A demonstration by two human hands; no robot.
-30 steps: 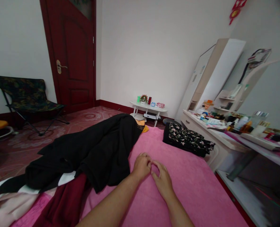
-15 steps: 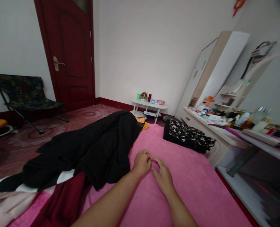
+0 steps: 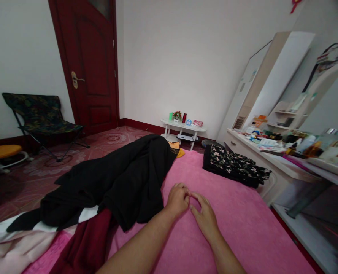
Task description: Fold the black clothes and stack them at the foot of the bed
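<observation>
My left hand (image 3: pixel 179 198) rests palm down on the pink bed cover (image 3: pixel 243 232), its fingers loosely bent and nothing visible in them. Close on its right lies my right hand (image 3: pixel 205 216), with the thumb apart from the fingers and no object held. The fingertips of the two hands meet or nearly meet. Left of my hands spreads a rumpled black garment (image 3: pixel 120 179). Dark red cloth (image 3: pixel 84 243) shows below it. A folded black floral cloth (image 3: pixel 234 163) lies near the bed's far right edge.
A cluttered white dressing table (image 3: pixel 251 152) stands along the right side. Beyond the bed is a low white table (image 3: pixel 183 125) with small items. A camouflage folding chair (image 3: pixel 43 114) and a yellow-topped stool (image 3: pixel 5 151) are at left, near the dark red door (image 3: pixel 94 68).
My view has turned slightly left, so the room appears shifted right. Both hands keep nearly the same pose on the bed, and the clothes lie as before.
</observation>
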